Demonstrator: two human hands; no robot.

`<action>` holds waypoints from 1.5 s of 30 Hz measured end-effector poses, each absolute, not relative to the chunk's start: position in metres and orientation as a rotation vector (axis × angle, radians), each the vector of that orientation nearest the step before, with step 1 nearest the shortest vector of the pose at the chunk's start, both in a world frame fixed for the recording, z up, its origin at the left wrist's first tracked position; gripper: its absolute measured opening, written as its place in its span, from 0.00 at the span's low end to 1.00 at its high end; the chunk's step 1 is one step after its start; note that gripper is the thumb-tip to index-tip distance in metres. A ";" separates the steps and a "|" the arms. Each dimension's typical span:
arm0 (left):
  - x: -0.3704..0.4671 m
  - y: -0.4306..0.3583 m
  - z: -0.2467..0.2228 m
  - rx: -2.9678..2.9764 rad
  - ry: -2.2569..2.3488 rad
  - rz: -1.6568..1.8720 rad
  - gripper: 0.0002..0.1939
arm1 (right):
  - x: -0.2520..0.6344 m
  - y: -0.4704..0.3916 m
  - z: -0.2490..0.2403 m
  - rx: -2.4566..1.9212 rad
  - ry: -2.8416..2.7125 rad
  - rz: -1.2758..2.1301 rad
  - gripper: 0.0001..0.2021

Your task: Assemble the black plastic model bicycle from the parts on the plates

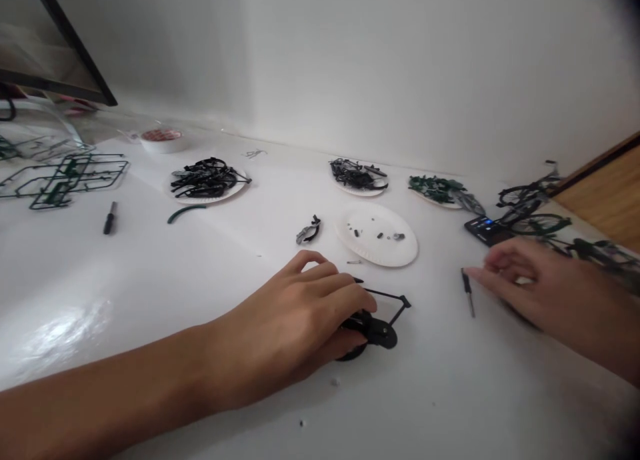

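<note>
My left hand [320, 307] is closed around a small black model bicycle frame [383, 330], low over the white table. Thin bars and a rounded end of the frame stick out past the fingers; the rest is hidden beneath the hand. Over on the right, my right hand [545, 290] has its thumb stretched out and the other fingers curled, with a gap between them. Its thumb tip is at the handle end of a small screwdriver [467, 290] on the table; whether they touch I cannot tell. A grey and black part [309, 231] lies beyond my left hand.
A paper plate [355, 250] carries several tiny parts. Farther back, plates hold black parts [207, 179], more black parts [357, 175] and green parts [435, 188]. Model bicycles [535, 203] and a dark device [485, 230] stand right. Left are a screwdriver [109, 219], green sprues [65, 180] and a monitor [45, 43].
</note>
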State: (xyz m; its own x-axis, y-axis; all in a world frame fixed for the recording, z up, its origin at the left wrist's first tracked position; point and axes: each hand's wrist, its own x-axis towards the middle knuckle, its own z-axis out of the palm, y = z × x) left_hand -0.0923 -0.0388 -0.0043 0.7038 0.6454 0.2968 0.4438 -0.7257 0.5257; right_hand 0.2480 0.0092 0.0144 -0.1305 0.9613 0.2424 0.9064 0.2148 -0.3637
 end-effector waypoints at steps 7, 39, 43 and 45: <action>-0.091 -0.040 -0.002 2.462 0.827 0.651 0.08 | 0.232 0.016 -0.005 -1.800 -2.270 0.079 0.13; -0.091 -0.039 -0.003 2.742 0.769 0.571 0.15 | 0.128 -0.056 0.014 -1.082 -1.767 0.657 0.10; -0.090 -0.039 -0.002 2.746 0.785 0.565 0.15 | 0.128 -0.057 0.015 -1.087 -1.769 0.618 0.10; -0.089 -0.039 -0.003 2.747 0.779 0.576 0.15 | 0.128 -0.058 0.014 -1.081 -1.773 0.610 0.10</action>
